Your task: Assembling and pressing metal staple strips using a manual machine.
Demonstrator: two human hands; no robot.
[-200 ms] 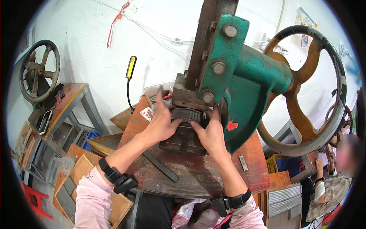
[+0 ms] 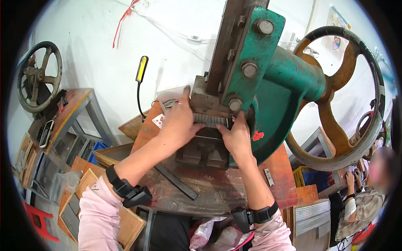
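A dark gridded plate (image 2: 211, 120) lies on the bed under the ram block of a green hand press (image 2: 291, 77). My left hand (image 2: 178, 123) grips the plate's left end, the thumb on its near edge and the index finger stretched upward beside the ram block. At the other end my right hand (image 2: 236, 140) holds it, thumb on the near edge and fingers along the side. Parts of the fingers are hidden behind the plate and block. Below the plate sits the dark metal die base (image 2: 201, 152). A flat dark bar (image 2: 178, 182) lies on the worn wooden table (image 2: 222, 192).
The press's large handwheel (image 2: 379, 90) stands at the right. A small metal piece (image 2: 269, 177) lies on the table. Behind my left hand are a clear bin (image 2: 167, 95) and a yellow-black lamp (image 2: 142, 69). Wooden trays (image 2: 83, 196) flank me; another person (image 2: 360, 213) works far right.
The plate has tipped from a raised, ribbed-looking angle so that its gridded face shows. My hands have moved slightly with it, and the whole view has shifted a little.
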